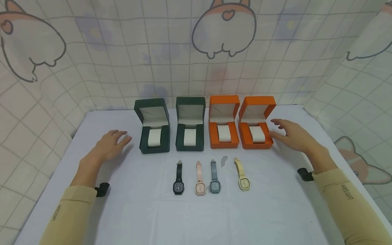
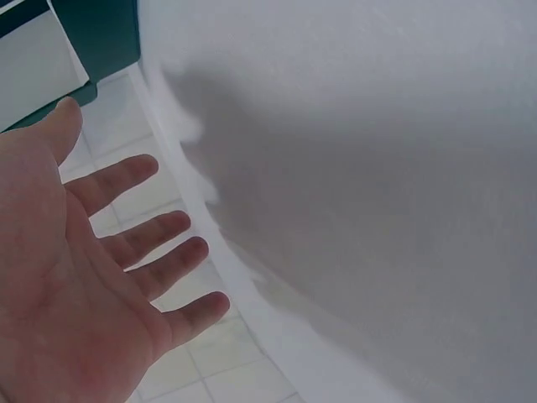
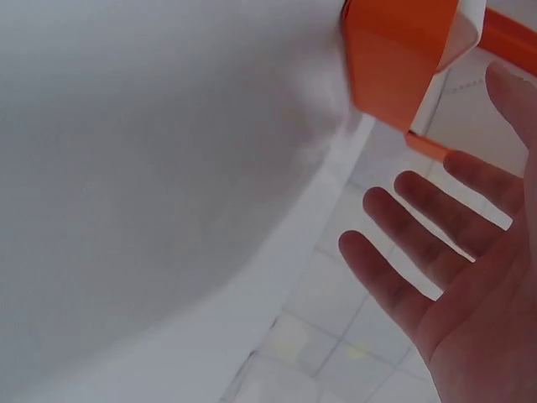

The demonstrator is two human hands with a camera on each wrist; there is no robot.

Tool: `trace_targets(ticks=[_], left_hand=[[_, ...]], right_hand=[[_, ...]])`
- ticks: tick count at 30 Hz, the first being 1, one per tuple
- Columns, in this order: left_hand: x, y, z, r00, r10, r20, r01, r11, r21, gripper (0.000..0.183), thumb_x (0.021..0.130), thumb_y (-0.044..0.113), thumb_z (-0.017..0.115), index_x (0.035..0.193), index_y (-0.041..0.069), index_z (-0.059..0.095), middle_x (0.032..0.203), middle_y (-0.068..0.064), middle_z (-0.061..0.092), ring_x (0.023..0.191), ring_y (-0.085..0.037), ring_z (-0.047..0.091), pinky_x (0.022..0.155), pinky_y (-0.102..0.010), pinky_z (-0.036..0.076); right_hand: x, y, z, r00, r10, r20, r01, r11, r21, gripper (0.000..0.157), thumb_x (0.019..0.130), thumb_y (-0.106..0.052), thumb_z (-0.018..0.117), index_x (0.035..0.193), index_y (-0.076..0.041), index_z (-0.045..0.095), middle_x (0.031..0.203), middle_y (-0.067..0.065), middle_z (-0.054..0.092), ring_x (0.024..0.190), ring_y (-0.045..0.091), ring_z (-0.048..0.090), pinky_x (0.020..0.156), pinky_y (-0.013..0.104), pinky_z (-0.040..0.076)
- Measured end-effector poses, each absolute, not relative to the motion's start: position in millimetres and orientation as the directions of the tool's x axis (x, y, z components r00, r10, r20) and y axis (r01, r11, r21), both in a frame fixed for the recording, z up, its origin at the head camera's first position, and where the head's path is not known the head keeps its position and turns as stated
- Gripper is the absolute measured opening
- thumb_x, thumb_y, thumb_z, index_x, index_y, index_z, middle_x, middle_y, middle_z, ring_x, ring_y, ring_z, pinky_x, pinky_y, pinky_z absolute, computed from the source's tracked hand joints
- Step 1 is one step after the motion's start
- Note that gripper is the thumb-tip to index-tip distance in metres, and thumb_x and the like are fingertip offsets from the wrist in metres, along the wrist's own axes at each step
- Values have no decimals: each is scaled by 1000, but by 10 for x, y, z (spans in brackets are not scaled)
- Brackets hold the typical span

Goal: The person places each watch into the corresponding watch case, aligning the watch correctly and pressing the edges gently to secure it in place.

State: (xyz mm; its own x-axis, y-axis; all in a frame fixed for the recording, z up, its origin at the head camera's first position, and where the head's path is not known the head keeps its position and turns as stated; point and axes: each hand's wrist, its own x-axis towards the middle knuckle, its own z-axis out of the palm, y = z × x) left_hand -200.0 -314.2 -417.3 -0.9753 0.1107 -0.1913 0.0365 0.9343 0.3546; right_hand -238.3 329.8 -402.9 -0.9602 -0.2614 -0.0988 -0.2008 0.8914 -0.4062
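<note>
My left hand (image 1: 111, 145) hovers over the table's left side, fingers spread and nothing in them; its palm (image 2: 75, 277) faces the left wrist camera. The nearest thing to it is the left dark green watch box (image 1: 154, 140). Beside that stands a second green watch box (image 1: 190, 148). At the right, my right hand (image 1: 292, 135) is by the right-hand orange watch box (image 1: 256, 146), fingers loosely extended and holding nothing. Whether its thumb touches that box I cannot tell. Another orange watch box (image 1: 224, 145) stands to its left. Each box has its lid up and a white cushion inside.
In front of the boxes lie a black watch (image 1: 178, 186), a pink watch (image 1: 200, 188), a grey-blue watch (image 1: 215, 185) and a yellow watch (image 1: 244, 183). They rest on a white-covered table (image 1: 190, 221). A checked curtain (image 1: 171, 68) hangs behind the boxes and at both sides.
</note>
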Motion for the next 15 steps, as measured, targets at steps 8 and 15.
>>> trace_targets(ticks=[8, 15], left_hand=[[-1931, -3074, -4173, -979, 124, -161, 64, 940, 334, 74, 109, 55, 33, 149, -6, 43, 153, -40, 28, 138, -61, 27, 104, -79, 27], [-1872, -3052, -4188, -979, 127, -162, 64, 934, 350, 74, 109, 56, 33, 150, -6, 43, 154, -39, 27, 139, -61, 25, 106, -79, 25]], right_hand=[[-2363, 3112, -4032, -940, -332, -78, -264, 854, -448, 72, 97, -48, 70, 147, 0, 49, 142, 23, 54, 128, 44, 48, 103, 66, 43], [-2397, 3041, -4039, -921, -385, -51, -330, 845, -420, 70, 93, -43, 77, 144, -1, 54, 138, 21, 57, 127, 42, 47, 108, 66, 38]])
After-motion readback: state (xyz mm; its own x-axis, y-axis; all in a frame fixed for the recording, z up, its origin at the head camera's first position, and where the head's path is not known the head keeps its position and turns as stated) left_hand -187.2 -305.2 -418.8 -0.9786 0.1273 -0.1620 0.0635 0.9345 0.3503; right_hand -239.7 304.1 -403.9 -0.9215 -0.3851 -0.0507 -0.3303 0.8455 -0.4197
